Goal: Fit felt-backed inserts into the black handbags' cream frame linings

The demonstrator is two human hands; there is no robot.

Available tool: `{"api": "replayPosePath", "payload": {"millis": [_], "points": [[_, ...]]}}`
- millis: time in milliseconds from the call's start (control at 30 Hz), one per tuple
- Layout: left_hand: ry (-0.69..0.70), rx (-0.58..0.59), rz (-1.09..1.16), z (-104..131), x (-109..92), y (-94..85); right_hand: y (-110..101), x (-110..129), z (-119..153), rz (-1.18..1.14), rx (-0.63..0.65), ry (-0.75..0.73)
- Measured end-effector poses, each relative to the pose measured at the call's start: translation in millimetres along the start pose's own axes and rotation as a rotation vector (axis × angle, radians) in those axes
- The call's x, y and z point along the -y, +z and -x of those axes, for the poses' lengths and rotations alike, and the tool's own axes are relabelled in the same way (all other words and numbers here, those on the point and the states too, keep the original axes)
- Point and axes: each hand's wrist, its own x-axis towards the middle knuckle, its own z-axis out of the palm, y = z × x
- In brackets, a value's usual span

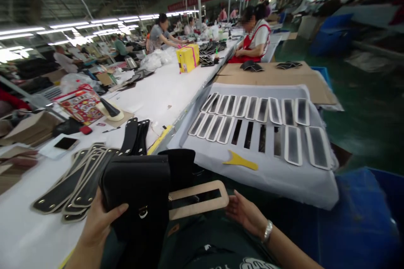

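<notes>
My left hand (pixel 100 220) grips a black leather bag (pixel 139 185) by its left side, thumb lying across the front. The bag has a small metal clasp (pixel 143 211) low on its front, and a black flap (pixel 179 164) stands out behind it. From its right side sticks out a long beige loop-shaped piece (pixel 222 193) with a slot through it. Just beyond the rounded end of that piece is my right hand (pixel 244 212), thumb apart from half-curled fingers. Its fingertips are close to the edge; whether they touch cannot be made out.
Stacked black straps with rivets (pixel 85 176) lie on the white table (pixel 148 96) at left, near a phone (pixel 65 143). On the right, a cloth-covered surface (pixel 202 157) bears rows of framed dark pieces and a yellow tool (pixel 241 160). A co-worker (pixel 257 38) sits beyond; blue containers stand right.
</notes>
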Motion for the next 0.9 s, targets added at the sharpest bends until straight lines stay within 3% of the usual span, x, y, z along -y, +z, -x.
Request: {"api": "replayPosePath", "payload": {"millis": [167, 300, 367, 467, 533, 633, 800, 900], "points": [[-0.079, -0.017, 0.255, -7, 15, -14.7, -6, 36, 10, 0.152, -0.169, -0.285], [-0.134, 0.006, 0.407, 0, 27, -15.8, 28, 58, 30, 0.666, -0.259, -0.624], [-0.189, -0.027, 0.476, 6, 38, -18.7, 55, 54, 38, 0.956, -0.173, -0.818], [-0.298, -0.152, 0.551, 19, 56, -23.6, 93, 30, 39, 1.373, 0.143, -1.023], [-0.327, -0.228, 0.581, 28, 63, -26.1, 110, 11, 31, 1.613, 0.342, -1.066], [-0.265, -0.258, 0.590, 38, 61, -28.0, 127, -8, 17, 1.818, 0.516, -1.088], [-0.082, -0.239, 0.442, 37, 35, -30.1, 165, -27, 3, 1.910, 0.652, -1.094], [-0.031, -0.205, 0.346, 29, 20, -32.1, 197, -43, 4, 1.927, 0.530, -1.038]]}}
